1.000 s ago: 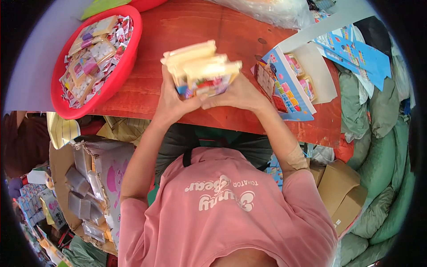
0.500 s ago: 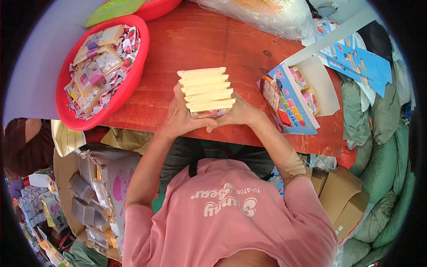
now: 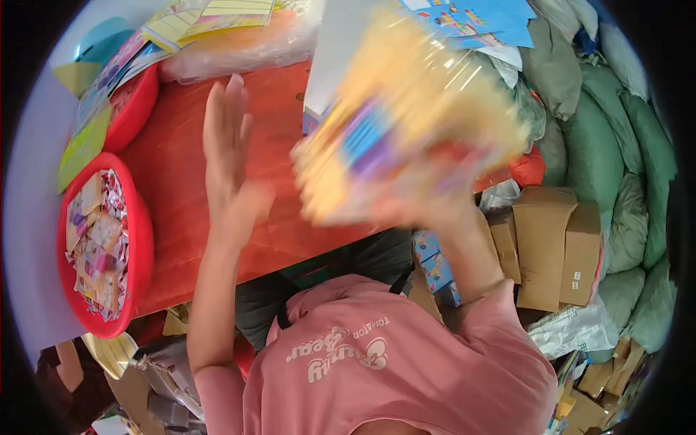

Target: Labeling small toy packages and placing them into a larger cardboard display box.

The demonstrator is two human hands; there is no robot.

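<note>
My right hand (image 3: 442, 206) grips a thick stack of yellow packets (image 3: 402, 123), raised and swung to the right, heavily blurred by motion. My left hand (image 3: 228, 156) is flat and open above the red table (image 3: 174, 188), fingers pointing away from me, holding nothing. It hovers left of the stack, apart from it.
A red bowl (image 3: 138, 254) full of small packets sits at the table's left edge, a second red bowl (image 3: 138, 109) behind it. Clear plastic bags (image 3: 239, 47) and printed sheets lie at the far side. Cardboard boxes (image 3: 554, 246) and green sacks (image 3: 616, 145) stand on the right.
The stack was held by both hands over the table; now my right hand alone swings it up to the right. My left hand has let go and opened flat.
</note>
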